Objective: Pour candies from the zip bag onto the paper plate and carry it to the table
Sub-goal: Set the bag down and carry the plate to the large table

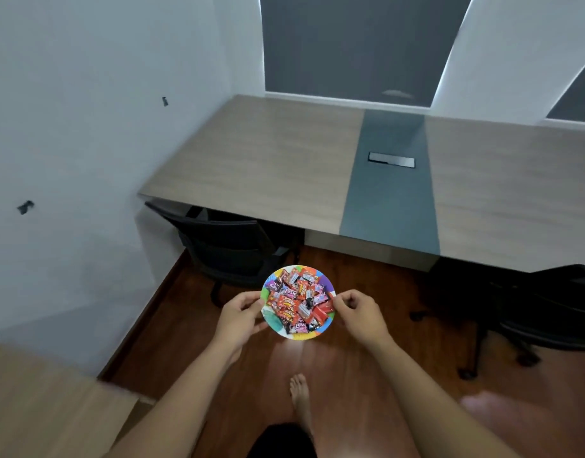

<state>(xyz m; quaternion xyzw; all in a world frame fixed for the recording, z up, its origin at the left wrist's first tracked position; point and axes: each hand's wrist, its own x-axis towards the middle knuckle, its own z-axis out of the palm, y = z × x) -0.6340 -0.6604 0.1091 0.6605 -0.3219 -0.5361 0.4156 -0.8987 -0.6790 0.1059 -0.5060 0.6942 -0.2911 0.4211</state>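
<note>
I hold a round paper plate point(273, 320) with a multicoloured rim in the air above the floor, in front of me at the centre of the view. A heap of wrapped candies point(299, 300), mostly red and pink, fills it. My left hand point(240, 312) grips the plate's left edge. On the opposite edge, my right hand point(357, 309) pinches the rim. The long wooden table point(268, 160) with a grey centre strip stands ahead, beyond the plate. The zip bag is out of view.
A black office chair point(228, 246) is tucked under the table's near left corner, right beyond the plate. Another black chair point(549, 309) stands at the right. White wall at the left. A wooden surface point(43, 408) lies at the lower left. My bare foot point(299, 395) is on the wooden floor.
</note>
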